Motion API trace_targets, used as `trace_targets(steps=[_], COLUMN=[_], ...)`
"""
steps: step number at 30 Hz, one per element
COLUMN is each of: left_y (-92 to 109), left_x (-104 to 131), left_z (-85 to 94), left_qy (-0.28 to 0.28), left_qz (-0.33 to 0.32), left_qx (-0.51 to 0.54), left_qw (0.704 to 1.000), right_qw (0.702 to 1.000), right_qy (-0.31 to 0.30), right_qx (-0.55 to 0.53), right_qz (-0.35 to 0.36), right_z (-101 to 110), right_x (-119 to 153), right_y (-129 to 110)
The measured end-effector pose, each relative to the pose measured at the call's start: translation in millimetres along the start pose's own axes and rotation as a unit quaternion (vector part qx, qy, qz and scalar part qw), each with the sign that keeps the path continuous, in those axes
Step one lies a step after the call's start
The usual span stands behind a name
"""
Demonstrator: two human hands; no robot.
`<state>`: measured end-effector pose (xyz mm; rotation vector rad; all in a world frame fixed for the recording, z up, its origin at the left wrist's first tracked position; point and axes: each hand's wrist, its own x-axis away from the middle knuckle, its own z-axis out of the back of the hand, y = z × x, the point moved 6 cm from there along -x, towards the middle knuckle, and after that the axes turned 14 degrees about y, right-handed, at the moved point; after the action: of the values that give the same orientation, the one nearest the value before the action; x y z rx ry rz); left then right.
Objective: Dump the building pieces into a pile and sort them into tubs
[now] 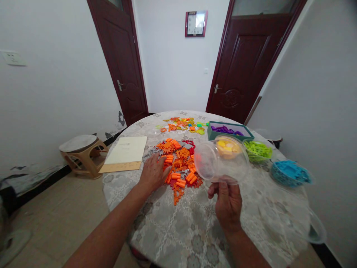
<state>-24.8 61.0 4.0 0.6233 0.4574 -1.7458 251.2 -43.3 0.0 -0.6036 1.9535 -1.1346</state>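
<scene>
A clear plastic tub (231, 167), tipped on its side with its round bottom toward the left, is gripped at its near rim by my right hand (228, 201). Left of it, a heap of orange pieces (181, 158) with some red and grey ones lies on the patterned tablecloth. My left hand (153, 172) rests at the heap's left edge, fingers bent and partly spread over the orange pieces; nothing is visibly held in it. Yellow pieces (227, 146) in a round container show behind the tub.
A green box (242, 131) of purple pieces stands behind. Bowls of green pieces (257, 149) and blue pieces (291, 172) are at right, near a clear container (284, 219). Mixed pieces (181, 124) lie at the back, papers (126, 149) at left. A stool (83, 152) stands beyond the table.
</scene>
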Motion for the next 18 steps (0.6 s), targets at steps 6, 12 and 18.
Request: trace_targets(steps=[6,12,18], left_y=[41.9,108.4,119.7], left_x=[23.5,31.0,36.1], left_z=[15.3,8.5,-12.7], left_qy=[0.023,-0.011,-0.006], left_qz=[-0.101,-0.204,-0.178], left_qx=[0.068,0.117,0.118], left_qw=[0.992,0.972,0.977], right_qw=[0.999,0.982,0.896], right_qy=[-0.009,0.001,0.064], right_qx=[0.032,0.157,0.374], right_qz=[-0.006,0.105,0.232], right_z=[-7.1,0.6,76.4], right_x=[0.2,-17.3,-85.1], right_y=[2.5,-52.8,-131.1])
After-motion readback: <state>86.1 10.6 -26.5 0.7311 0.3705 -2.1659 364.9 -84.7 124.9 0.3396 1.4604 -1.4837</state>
